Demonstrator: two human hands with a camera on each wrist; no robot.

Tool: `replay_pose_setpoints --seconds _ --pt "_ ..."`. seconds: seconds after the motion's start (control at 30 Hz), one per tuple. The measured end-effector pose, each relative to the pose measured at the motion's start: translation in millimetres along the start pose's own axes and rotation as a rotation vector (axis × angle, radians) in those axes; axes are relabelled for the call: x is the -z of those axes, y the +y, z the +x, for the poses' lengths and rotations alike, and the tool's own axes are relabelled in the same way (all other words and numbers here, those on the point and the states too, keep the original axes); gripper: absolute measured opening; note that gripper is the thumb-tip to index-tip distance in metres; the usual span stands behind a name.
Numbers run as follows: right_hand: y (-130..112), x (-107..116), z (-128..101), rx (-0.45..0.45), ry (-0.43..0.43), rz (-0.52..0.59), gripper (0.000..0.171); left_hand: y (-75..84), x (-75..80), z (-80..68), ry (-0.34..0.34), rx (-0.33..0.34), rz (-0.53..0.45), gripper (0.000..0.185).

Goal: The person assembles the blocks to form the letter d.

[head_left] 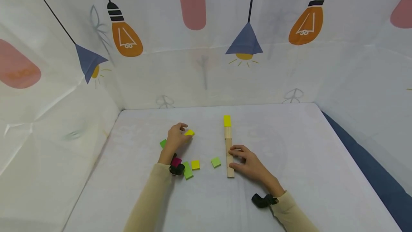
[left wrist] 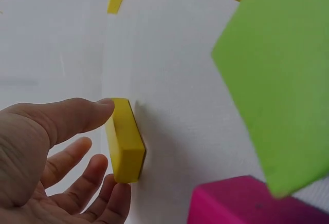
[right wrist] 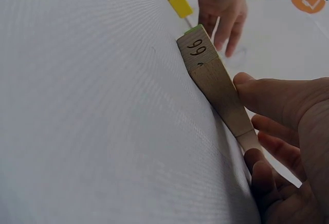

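My left hand (head_left: 176, 137) is at a yellow block (left wrist: 123, 142) on the left side of the table. The thumb lies on one end of that block, with curled fingertips at its other end. To the right, a straight row of plain wooden blocks (head_left: 229, 148) runs away from me, with another yellow block (head_left: 227, 121) at its far end. My right hand (head_left: 249, 162) touches the row's right side with thumb and loosely bent fingers. Engraved digits mark the row's near end (right wrist: 198, 49) in the right wrist view.
Between the hands lie a light green block (head_left: 216, 162) and a yellow block (head_left: 195, 165). Beside the left wrist are a longer green block (head_left: 188, 170), a magenta block (head_left: 176, 162) and a green block (head_left: 163, 143). A lamp-printed white sheet (head_left: 206, 71) stands behind the white table (head_left: 273, 128).
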State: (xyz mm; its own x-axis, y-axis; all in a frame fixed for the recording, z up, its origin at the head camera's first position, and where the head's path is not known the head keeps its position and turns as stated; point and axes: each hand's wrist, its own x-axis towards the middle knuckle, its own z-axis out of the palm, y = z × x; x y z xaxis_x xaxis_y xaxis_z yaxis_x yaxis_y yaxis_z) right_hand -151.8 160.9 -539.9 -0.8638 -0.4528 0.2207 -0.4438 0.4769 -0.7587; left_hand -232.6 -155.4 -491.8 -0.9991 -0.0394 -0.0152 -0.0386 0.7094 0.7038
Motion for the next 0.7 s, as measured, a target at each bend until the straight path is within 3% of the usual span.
replay_pose_setpoints --seconds 0.27,0.7 --pt "-1 0 0 -0.001 -0.001 0.001 0.053 -6.2 -3.0 -1.1 -0.029 0.048 -0.041 0.044" --pt "2 0 -1 0.048 0.008 -0.003 0.05 -10.3 -8.6 1.1 0.004 -0.008 -0.083 0.039"
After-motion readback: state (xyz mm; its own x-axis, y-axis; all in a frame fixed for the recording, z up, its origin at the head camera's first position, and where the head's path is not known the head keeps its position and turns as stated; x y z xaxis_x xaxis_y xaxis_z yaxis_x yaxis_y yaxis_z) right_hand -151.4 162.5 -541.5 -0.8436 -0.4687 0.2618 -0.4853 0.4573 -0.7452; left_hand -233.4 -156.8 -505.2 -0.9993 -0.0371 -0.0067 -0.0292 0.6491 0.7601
